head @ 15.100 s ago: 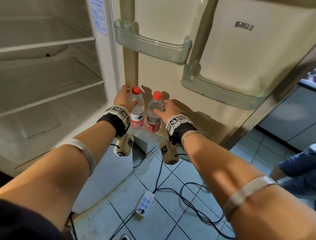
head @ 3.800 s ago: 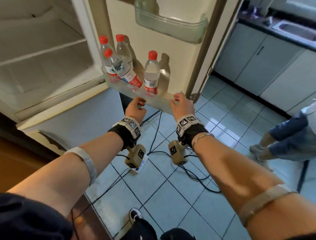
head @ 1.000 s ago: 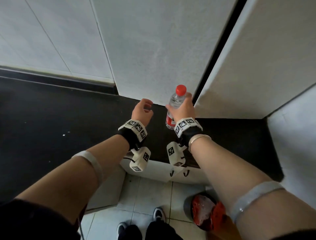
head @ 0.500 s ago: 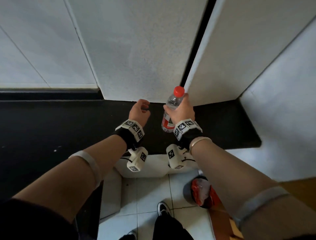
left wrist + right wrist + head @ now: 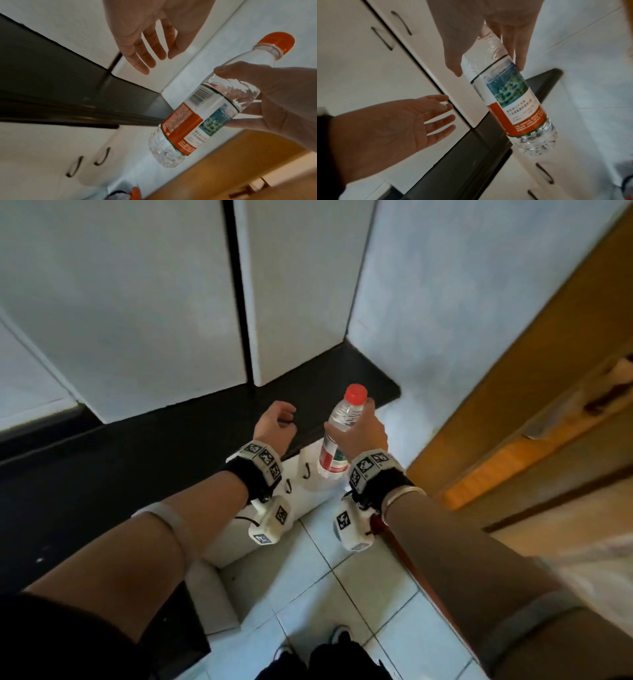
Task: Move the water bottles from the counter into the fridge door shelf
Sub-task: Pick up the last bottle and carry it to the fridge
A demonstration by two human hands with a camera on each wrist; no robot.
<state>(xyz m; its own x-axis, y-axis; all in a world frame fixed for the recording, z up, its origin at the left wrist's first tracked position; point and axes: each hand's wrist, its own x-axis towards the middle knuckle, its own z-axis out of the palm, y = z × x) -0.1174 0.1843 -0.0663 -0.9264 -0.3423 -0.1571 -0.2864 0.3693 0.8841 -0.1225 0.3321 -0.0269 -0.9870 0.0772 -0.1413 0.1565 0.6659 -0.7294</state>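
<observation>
My right hand [image 5: 360,430] grips a clear water bottle [image 5: 337,440] with a red cap [image 5: 355,393] and a red and white label, round its upper body. The bottle [image 5: 202,112] hangs tilted in the air past the front edge of the black counter [image 5: 154,460]. The right wrist view shows my thumb and fingers [image 5: 517,44] round the bottle [image 5: 506,102]. My left hand [image 5: 276,422] hovers empty just left of it, fingers relaxed and spread [image 5: 147,44]. The fridge is out of view.
White cabinet doors [image 5: 137,302] rise behind the counter and a white wall [image 5: 445,320] closes its right end. A wooden door [image 5: 531,412] stands at the right. White lower cabinets with dark handles [image 5: 101,157] sit under the counter. Pale floor tiles [image 5: 342,594] lie below.
My right hand has lifted the bottle off the counter and drawn it toward me past the front edge, now tilted. The view has swung right. My left hand stays empty beside it.
</observation>
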